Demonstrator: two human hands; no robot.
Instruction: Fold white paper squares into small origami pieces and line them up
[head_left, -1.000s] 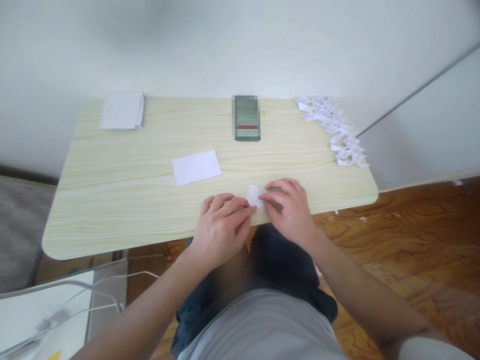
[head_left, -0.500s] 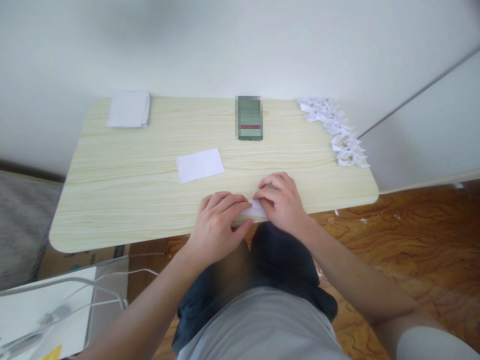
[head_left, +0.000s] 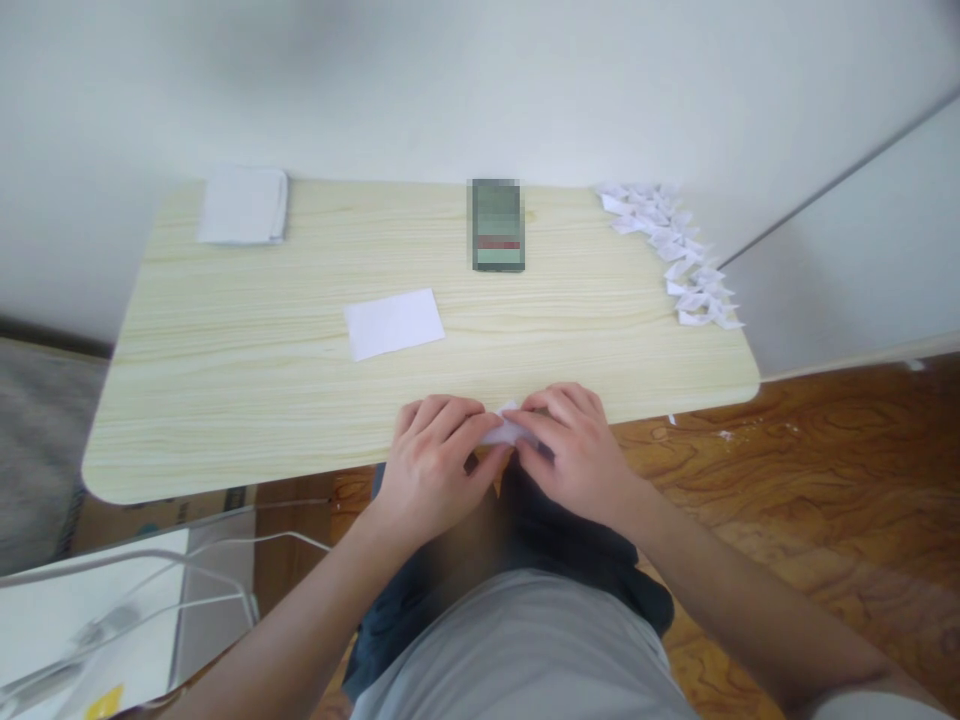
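Note:
A small folded piece of white paper [head_left: 510, 430] is pinched between my two hands at the near edge of the table. My left hand [head_left: 439, 455] grips its left end between thumb and forefinger. On the other end, the thumb and forefinger of my right hand [head_left: 574, 450] are closed as well. Fingers cover part of the paper, so its full folded shape is hidden. Beyond my hands, a flat white paper rectangle [head_left: 394, 325] lies on the table.
The wood-grain table [head_left: 247, 380] stands against a wall. A stack of white paper [head_left: 241, 206] sits at its back left, a phone with a blurred screen [head_left: 498, 225] at the back. Several folded paper pieces [head_left: 675, 255] line the right edge. White cables [head_left: 217, 560] run at lower left.
The paper was lower against the table edge; now it is lifted and pinched at both ends. My right hand has come down toward me, and the view has shifted slightly.

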